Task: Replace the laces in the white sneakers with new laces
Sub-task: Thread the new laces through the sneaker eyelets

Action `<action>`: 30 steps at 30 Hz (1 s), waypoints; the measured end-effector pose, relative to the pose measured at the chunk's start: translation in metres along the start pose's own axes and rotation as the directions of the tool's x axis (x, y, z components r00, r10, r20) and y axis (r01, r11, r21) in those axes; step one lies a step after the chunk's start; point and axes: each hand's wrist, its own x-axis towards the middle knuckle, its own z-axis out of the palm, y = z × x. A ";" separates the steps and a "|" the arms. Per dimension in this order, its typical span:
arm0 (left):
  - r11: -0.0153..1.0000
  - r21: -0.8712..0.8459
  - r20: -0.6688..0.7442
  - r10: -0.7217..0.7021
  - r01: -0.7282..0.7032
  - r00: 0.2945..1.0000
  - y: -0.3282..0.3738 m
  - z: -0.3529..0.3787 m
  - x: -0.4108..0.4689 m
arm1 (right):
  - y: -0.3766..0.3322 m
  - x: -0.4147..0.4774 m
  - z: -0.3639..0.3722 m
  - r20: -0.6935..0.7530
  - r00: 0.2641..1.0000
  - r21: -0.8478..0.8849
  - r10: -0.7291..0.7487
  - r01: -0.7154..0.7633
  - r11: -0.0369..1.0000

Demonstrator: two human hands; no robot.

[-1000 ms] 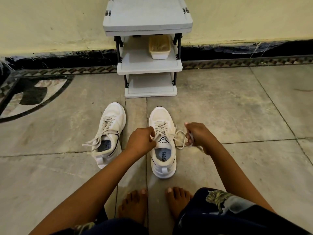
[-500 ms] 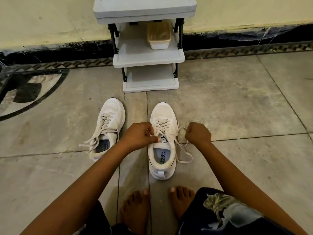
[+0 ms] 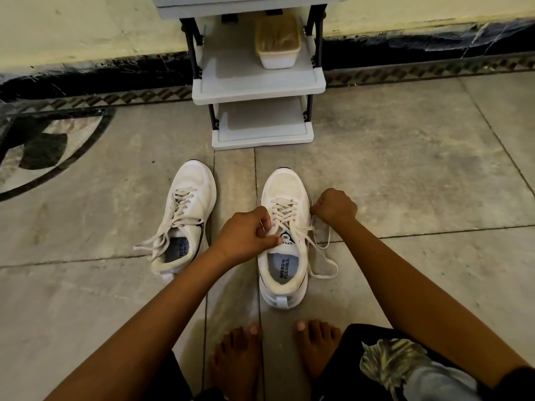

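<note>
The right hand (image 3: pixel 334 208), curled into a fist round one end of the old lace (image 3: pixel 322 276), now sits beside the middle eyelets of the sneaker (image 3: pixel 285 183), having moved forward from the tongue over the last second. The slack it held taut a moment ago now trails in a loose loop on the floor (image 3: pixel 405 175), just beside the shoe's right flank. The left hand (image 3: pixel 246 234) keeps its place at the top eyelets, thumb and fingers pinching the lace where it crosses the tongue.

The bow looks to be undone and the ends free, so unthreading can likely begin, though every crossing still sits in its eyelets. The second sneaker (image 3: pixel 192 183) stands near on the left, apart from the first, its own laces loosened and spilling over the side, otherwise untouched. No new laces can be made out. Beyond both shoes a small shelf rack (image 3: pixel 257 85) stands against the wall, a tub (image 3: pixel 278 50) on its upper tier.
</note>
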 end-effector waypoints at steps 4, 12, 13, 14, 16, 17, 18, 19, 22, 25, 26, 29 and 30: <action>1.000 0.004 -0.029 -0.012 0.012 0.999 0.003 -0.001 -0.002 | 0.006 -0.002 -0.001 -0.033 0.999 -0.098 -0.030 0.027 0.995; 0.993 -0.075 -0.096 -0.095 0.088 0.991 0.007 0.002 -0.009 | 0.010 -0.041 -0.034 -0.305 0.952 0.720 -0.011 0.239 0.652; 0.978 -0.164 -0.085 -0.141 0.126 0.986 0.006 0.002 -0.010 | 0.005 -0.050 -0.044 -0.252 0.968 0.812 0.010 0.206 0.546; 0.956 -0.250 -0.072 -0.179 0.156 0.981 0.006 0.002 -0.011 | 0.000 -0.060 -0.054 -0.179 0.984 0.885 -0.006 0.163 0.437; 0.920 -0.345 -0.054 -0.218 0.187 0.974 0.007 0.002 -0.012 | -0.008 -0.079 -0.067 -0.077 0.989 0.941 -0.124 0.113 0.319; 0.914 -0.359 -0.056 -0.227 0.192 0.972 0.008 0.003 -0.012 | -0.011 -0.089 -0.069 -0.061 0.978 0.929 -0.197 0.128 0.348; 0.910 -0.362 -0.062 -0.237 0.200 0.969 0.008 0.003 -0.012 | -0.014 -0.096 -0.069 -0.050 0.964 0.901 -0.261 0.156 0.404; 0.906 -0.369 -0.068 -0.249 0.207 0.966 0.009 0.003 -0.012 | -0.018 -0.104 -0.066 -0.045 0.951 0.866 -0.307 0.190 0.462; 0.859 -0.455 -0.060 -0.292 0.234 0.954 0.008 0.002 -0.013 | -0.027 -0.116 -0.049 -0.007 0.942 0.753 -0.336 0.226 0.618; 0.805 -0.531 -0.036 -0.334 0.266 0.942 0.005 0.002 -0.013 | -0.029 -0.120 -0.026 -0.012 0.943 0.514 -0.334 0.292 0.807; 0.787 -0.551 -0.020 -0.344 0.277 0.939 0.005 0.002 -0.013 | -0.029 -0.120 -0.018 -0.030 0.942 0.440 -0.335 0.314 0.842; 0.745 -0.596 0.026 -0.356 0.300 0.934 0.002 0.001 -0.010 | -0.032 -0.125 -0.003 -0.122 0.946 0.414 -0.300 0.324 0.851; 0.736 -0.605 0.033 -0.356 0.303 0.934 0.002 0.001 -0.010 | -0.034 -0.126 0.000 -0.161 0.944 0.424 -0.287 0.329 0.844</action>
